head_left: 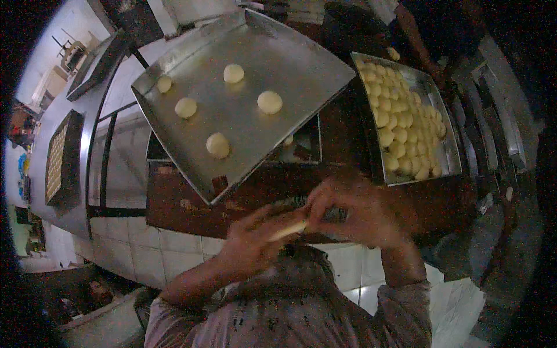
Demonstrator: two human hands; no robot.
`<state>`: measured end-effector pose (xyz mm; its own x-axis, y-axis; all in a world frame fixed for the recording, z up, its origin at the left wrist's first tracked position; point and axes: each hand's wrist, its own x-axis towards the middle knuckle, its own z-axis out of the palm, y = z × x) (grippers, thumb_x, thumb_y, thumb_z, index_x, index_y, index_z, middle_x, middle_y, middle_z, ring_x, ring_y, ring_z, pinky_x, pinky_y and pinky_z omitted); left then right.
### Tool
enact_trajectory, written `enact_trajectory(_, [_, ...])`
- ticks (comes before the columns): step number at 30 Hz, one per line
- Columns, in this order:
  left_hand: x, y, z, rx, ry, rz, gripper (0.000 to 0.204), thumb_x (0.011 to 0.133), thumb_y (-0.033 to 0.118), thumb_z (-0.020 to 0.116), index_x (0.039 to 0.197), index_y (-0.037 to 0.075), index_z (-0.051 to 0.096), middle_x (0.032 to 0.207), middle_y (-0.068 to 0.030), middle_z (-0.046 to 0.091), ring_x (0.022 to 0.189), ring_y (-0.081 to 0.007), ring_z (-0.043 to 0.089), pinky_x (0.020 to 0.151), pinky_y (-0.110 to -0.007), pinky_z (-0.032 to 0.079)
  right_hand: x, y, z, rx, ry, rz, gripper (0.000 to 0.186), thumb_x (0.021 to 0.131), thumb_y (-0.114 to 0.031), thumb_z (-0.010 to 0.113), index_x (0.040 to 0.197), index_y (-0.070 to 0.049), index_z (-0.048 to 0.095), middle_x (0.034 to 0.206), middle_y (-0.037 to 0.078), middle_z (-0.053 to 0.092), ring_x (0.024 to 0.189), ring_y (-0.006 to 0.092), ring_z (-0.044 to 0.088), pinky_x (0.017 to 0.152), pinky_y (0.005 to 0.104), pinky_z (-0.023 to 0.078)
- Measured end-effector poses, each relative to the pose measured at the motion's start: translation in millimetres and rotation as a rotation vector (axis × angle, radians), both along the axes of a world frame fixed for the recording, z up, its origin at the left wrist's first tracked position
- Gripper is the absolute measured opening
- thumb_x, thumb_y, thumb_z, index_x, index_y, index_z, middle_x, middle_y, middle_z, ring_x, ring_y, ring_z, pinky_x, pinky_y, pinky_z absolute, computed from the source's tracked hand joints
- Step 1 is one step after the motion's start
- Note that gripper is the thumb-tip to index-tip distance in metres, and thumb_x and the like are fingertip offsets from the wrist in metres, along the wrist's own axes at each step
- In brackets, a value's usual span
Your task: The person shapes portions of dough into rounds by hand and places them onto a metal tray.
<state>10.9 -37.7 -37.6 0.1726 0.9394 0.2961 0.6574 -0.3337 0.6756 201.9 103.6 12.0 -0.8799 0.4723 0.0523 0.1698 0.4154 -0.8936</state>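
Close to my body, my left hand (255, 236) cradles a pale, flattened piece of dough (288, 231) across its fingers. My right hand (354, 211) meets it from the other side, its bent fingers pinched at the dough's right end; motion blurs both hands. Just beyond them a large square metal tray (307, 69) lies turned cornerwise. Several round dough balls (270, 102) sit spaced apart on it, mostly in its left half. A small dark reddish-brown block (220, 184) lies in the tray's near corner.
A second metal tray (451, 156) at the right is crowded with dough balls. Part of another tray (316, 139) shows beneath the big one, on a dark wooden table (174, 200). Another person's arm (415, 35) reaches in at the upper right. A filled tray (72, 156) stands far left.
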Motion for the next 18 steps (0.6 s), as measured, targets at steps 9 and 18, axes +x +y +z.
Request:
enact_trajectory(9, [-27.4,-84.9,-48.3,-0.649,-0.859,0.534,0.036,0.088,0.022,0.056,0.114,0.001,0.045,0.100,-0.0102,0.059,0.089,-0.0172,0.058,0.078,-0.032,0.047,-15.0,-34.3,-124.8,0.609,-0.378,-0.127,0.060,0.071,-0.043,0.069,0.115,-0.006,0.052,0.102,0.020,0.059,0.100,0.0392,0.054,0.088,0.0438,0.043])
enact_trajectory(18, [-3.8,-56.7,-50.4,-0.343,-0.492,0.355,0.042,0.079,0.011,0.065,0.113,-0.001,0.043,0.104,-0.0189,0.055,0.091,-0.0298,0.058,0.080,-0.035,0.046,2.6,-7.1,-107.5,-0.275,-0.255,-0.338,0.056,0.068,-0.023,0.076,0.115,-0.005,0.053,0.104,0.014,0.060,0.100,0.0273,0.056,0.087,0.0346,0.044])
